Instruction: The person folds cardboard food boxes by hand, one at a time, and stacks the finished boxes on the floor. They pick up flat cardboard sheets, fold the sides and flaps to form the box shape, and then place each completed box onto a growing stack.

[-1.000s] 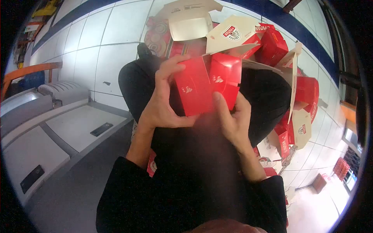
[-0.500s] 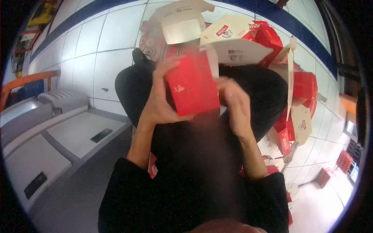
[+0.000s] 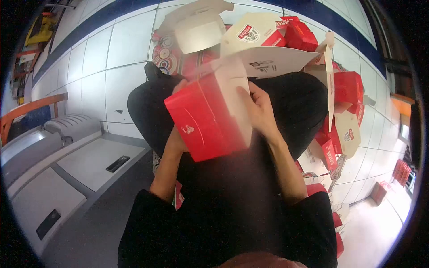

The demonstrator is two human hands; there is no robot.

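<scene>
A red cardboard box with a pale inner side and open flaps is held up over my lap. My left hand is at its left side, mostly hidden behind the box, with some fingers showing at the upper left edge. On the right, my right hand grips the pale flap, thumb on its face and fingers bent behind it. Just beyond the box lie an open pale carton and a cream lid with a chicken logo.
More red and cream boxes are spread on the tiled floor to the right. A grey-white chest unit with lids stands at the left, near an orange wooden bar. A small red box is far right.
The box has turned and tilted, lower and to the left, showing more of its pale flap. My left hand has gone mostly behind it, and my right hand now lies over the flap.
</scene>
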